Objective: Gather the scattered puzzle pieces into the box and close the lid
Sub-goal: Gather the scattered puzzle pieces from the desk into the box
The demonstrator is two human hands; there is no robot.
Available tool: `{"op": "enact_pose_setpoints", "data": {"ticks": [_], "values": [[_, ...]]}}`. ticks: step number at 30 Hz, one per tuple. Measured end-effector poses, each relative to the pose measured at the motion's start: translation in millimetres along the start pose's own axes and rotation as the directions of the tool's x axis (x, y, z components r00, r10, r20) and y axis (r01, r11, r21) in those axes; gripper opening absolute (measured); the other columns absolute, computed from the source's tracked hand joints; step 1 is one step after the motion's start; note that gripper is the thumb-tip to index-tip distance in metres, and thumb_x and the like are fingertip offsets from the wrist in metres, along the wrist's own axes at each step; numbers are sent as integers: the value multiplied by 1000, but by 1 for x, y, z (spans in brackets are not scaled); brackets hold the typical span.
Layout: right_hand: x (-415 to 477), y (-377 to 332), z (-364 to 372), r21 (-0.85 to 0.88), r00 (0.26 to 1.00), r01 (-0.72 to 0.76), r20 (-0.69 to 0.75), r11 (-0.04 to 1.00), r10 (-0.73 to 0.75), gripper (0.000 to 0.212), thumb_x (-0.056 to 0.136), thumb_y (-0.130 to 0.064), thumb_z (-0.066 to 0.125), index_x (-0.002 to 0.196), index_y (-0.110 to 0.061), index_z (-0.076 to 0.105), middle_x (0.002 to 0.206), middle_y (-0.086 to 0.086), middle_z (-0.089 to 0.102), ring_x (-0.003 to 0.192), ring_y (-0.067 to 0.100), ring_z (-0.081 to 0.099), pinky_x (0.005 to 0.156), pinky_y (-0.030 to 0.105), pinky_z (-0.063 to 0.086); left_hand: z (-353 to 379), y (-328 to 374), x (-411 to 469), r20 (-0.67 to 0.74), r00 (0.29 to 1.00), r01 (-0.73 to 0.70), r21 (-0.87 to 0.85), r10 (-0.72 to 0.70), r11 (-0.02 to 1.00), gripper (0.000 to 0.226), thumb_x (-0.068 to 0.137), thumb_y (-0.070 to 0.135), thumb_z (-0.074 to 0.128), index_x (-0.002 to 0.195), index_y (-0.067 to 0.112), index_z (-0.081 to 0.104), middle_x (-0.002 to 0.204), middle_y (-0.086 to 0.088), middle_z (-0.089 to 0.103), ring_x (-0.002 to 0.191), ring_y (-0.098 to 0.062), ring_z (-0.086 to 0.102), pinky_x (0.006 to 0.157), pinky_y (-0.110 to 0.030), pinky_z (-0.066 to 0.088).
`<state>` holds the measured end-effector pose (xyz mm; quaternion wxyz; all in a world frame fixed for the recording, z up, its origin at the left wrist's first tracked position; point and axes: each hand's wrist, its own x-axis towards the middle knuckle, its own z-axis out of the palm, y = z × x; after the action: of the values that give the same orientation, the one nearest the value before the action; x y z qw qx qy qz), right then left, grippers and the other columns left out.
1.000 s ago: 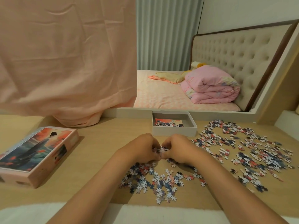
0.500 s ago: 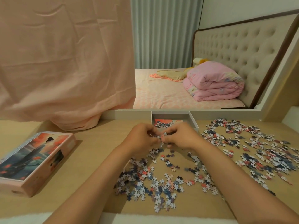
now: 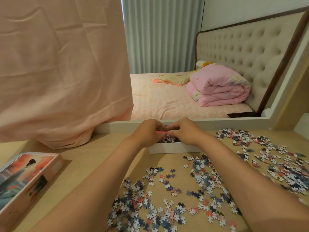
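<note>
Head view: my left hand and right hand hang over the box at the desk's far edge, fingers curled, tips meeting; whether they hold puzzle pieces I cannot tell. Probably a drop; next, scoop another heap. The box's long axis runs left-right.

Left hand, right hand over box — puzzle pieces scattered
</note>
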<state>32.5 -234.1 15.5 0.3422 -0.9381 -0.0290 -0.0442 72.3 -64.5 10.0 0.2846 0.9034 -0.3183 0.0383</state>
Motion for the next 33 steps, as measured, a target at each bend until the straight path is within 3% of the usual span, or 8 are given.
{"op": "enact_pose_setpoints", "data": {"ticks": [2,6,8,11,16,21,26,33], "values": [[-1,2,0,-16,998,16,-57,1000,-16,18,95,-25,64,94,-19,80,75,2,72,67,18,60,62,32,44,0,-3,-4,-37,998,-43,-12,42,999,16,87,22,73,102,18,76,93,5,69,71,4,54,66,-7,39],[-4,1,4,-98,1000,16,-17,995,-18,43,101,-36,52,66,-12,61,57,1,53,54,19,47,57,32,34,5,-12,-9,18,1000,-7,123,5,992,20,95,26,59,105,24,77,96,5,70,83,-13,60,79,-33,50],[-6,0,4,-141,999,29,27,990,-25,31,101,-33,52,87,-16,75,84,0,70,74,18,60,65,30,40,8,-16,-12,57,998,-28,218,16,975,25,97,27,53,110,28,75,107,6,70,94,-18,61,86,-40,48],[-12,-3,-1,-229,999,50,11,972,-49,29,98,-21,52,117,-23,74,121,-3,67,101,16,63,82,24,43,6,-15,-15,26,999,-30,189,26,982,33,94,23,48,115,30,72,116,5,69,105,-17,59,95,-38,44],[-11,2,1,-340,971,37,235,940,47,36,91,-21,42,104,-20,76,113,7,72,99,27,64,90,38,53,3,-10,-12,219,976,-53,245,-2,968,43,85,40,41,115,33,71,117,5,66,108,-18,57,97,-34,40],[-15,5,-9,-356,984,51,178,933,14,42,96,-23,41,133,-24,63,143,-3,56,126,19,53,107,35,42,6,-12,-10,252,968,-105,365,10,925,58,81,50,38,133,36,57,144,8,47,131,-18,36,112,-41,17],[-24,7,-6,-360,960,75,277,930,30,60,76,-47,32,108,-13,69,111,9,71,90,24,64,81,39,54,14,-12,-12,340,940,-139,358,10,923,64,79,55,38,139,38,51,151,10,40,139,-14,31,117,-45,10],[-30,4,-7,-413,969,89,247,907,17,51,95,-38,45,146,-36,46,161,-11,29,145,18,33,118,41,27,5,-13,-18,199,980,-69,232,22,970,63,79,48,46,141,36,49,150,8,40,138,-17,33,116,-41,20]]}}
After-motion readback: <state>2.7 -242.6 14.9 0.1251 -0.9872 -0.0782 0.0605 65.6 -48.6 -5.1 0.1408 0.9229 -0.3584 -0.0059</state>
